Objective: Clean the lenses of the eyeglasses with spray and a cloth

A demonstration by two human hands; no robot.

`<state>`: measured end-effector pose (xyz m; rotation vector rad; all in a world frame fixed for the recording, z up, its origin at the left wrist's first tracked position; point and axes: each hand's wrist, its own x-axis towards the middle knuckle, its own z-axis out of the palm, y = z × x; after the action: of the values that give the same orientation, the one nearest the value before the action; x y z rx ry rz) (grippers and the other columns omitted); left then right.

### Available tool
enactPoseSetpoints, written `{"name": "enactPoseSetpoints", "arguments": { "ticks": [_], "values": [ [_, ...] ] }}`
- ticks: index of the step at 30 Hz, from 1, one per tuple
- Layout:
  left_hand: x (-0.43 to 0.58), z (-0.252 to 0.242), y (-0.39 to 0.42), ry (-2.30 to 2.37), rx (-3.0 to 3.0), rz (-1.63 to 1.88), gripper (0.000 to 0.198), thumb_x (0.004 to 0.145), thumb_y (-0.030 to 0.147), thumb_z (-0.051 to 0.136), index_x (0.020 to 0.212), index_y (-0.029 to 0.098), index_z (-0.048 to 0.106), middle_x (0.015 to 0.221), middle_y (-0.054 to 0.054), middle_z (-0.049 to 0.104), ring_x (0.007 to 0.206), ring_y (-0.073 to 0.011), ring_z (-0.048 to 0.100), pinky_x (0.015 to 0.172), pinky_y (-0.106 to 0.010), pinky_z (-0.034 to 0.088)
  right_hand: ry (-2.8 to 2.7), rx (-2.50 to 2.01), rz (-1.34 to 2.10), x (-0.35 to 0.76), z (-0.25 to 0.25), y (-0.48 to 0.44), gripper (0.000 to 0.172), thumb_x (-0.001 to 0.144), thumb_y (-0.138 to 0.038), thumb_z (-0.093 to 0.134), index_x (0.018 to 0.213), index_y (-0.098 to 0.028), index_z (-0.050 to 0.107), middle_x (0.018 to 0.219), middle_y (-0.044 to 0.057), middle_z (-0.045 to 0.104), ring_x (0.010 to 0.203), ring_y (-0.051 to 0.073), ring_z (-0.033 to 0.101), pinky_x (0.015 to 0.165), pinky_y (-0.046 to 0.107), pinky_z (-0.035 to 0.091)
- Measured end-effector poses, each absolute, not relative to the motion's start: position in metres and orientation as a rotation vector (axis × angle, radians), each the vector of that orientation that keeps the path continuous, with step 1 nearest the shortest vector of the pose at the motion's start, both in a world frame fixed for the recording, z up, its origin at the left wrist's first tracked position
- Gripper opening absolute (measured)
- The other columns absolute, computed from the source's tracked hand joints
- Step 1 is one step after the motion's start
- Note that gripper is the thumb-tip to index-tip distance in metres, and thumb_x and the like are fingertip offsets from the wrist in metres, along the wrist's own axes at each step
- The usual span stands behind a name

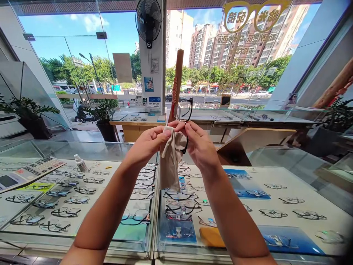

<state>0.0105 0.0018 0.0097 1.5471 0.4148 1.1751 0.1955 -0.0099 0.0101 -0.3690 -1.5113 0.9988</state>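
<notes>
Both of my hands are raised close together above a glass display case. My left hand [150, 141] is closed on a beige cleaning cloth [170, 173], which hangs down below the fingers. A pair of black-framed eyeglasses [190, 108] is pinched in my right hand [201, 143], turned on its side so one lens stands above the fingers. Its lower part, with a dark temple piece, shows beneath the hand beside the cloth. The cloth and my fingers hide part of the frame, and I cannot tell whether the cloth touches the lower lens.
Below my arms, the glass display case [110, 217] holds rows of eyeglasses. On its left top lie a white spray bottle [80, 163] and a calculator [27, 175]. Further off stand another counter [138, 119], a potted plant [106, 125] and a wall fan [149, 22].
</notes>
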Motion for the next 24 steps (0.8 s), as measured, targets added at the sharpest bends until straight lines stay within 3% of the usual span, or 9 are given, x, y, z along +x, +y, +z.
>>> {"name": "enactPoseSetpoints", "arguments": {
  "ticks": [9,12,16,19,24],
  "values": [
    [0.021,0.004,0.001,0.418,1.518,1.184,0.050,0.089,0.063,0.084,0.103,0.014,0.083,0.085,-0.004,0.074,0.070,-0.0111,0.063,0.073,-0.025,0.051,-1.408,-0.275,1.095,0.188,0.005,-0.008,0.024,0.104,-0.047,0.069,0.092,-0.029,0.077,0.126,0.001,0.079,0.106,0.019,0.073,0.103,0.036,0.059],
    [0.022,0.002,0.000,0.437,1.513,1.134,0.056,0.087,0.066,0.084,0.099,0.012,0.081,0.081,-0.005,0.074,0.068,-0.0140,0.066,0.071,-0.028,0.055,-1.396,-0.234,1.095,0.185,0.003,-0.006,0.022,0.104,-0.045,0.069,0.093,-0.029,0.080,0.123,0.001,0.081,0.105,0.018,0.073,0.109,0.036,0.056],
    [0.022,0.002,-0.002,0.506,1.505,1.078,0.059,0.082,0.070,0.087,0.086,0.012,0.076,0.075,-0.005,0.072,0.064,-0.0150,0.066,0.064,-0.028,0.053,-1.410,-0.206,1.076,0.182,0.001,-0.003,0.021,0.105,-0.046,0.069,0.100,-0.032,0.085,0.121,0.000,0.081,0.118,0.020,0.072,0.116,0.037,0.052],
    [0.023,0.004,-0.004,0.481,1.479,1.109,0.054,0.080,0.062,0.093,0.087,0.012,0.076,0.076,-0.004,0.072,0.067,-0.0132,0.065,0.066,-0.026,0.052,-1.397,-0.226,1.094,0.180,-0.001,-0.002,0.024,0.104,-0.049,0.070,0.104,-0.032,0.086,0.121,0.001,0.082,0.115,0.021,0.073,0.111,0.037,0.055],
    [0.022,0.008,-0.009,0.360,1.424,1.109,0.040,0.080,0.041,0.098,0.105,0.014,0.081,0.090,-0.004,0.076,0.085,-0.0140,0.069,0.082,-0.025,0.054,-1.356,-0.218,1.099,0.178,0.000,-0.002,0.023,0.102,-0.050,0.073,0.100,-0.030,0.085,0.115,0.002,0.083,0.101,0.020,0.074,0.103,0.038,0.058]
  ]
}}
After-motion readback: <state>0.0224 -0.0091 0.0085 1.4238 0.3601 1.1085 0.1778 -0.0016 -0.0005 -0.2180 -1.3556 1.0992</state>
